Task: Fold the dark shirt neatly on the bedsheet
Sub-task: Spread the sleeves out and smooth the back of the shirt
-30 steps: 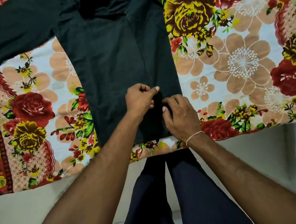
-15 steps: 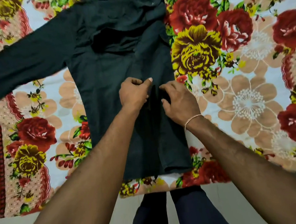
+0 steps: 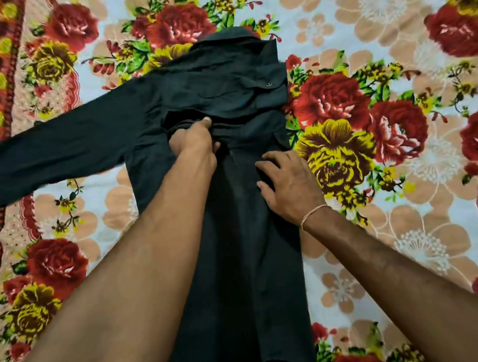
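- Dark shirt (image 3: 237,239): matt woven cloth, softly creased.
- Bedsheet (image 3: 394,49): printed floral cloth, smooth, matt.
- Button (image 3: 268,83): small, glossy.
- Wrist thread (image 3: 312,211): thin pale cord.

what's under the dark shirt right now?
The floral bedsheet shows all around the dark long-sleeved shirt, so it presumably continues beneath. The left hand and right hand rest on top. Anything else underneath is covered by the cloth.

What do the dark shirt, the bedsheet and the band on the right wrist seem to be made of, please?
Dark shirt: matte woven cloth, probably cotton; soft creases, no sheen. Bedsheet: thin printed fabric, likely cotton or a blend; flat floral print. Wrist band: looks like pale thread.
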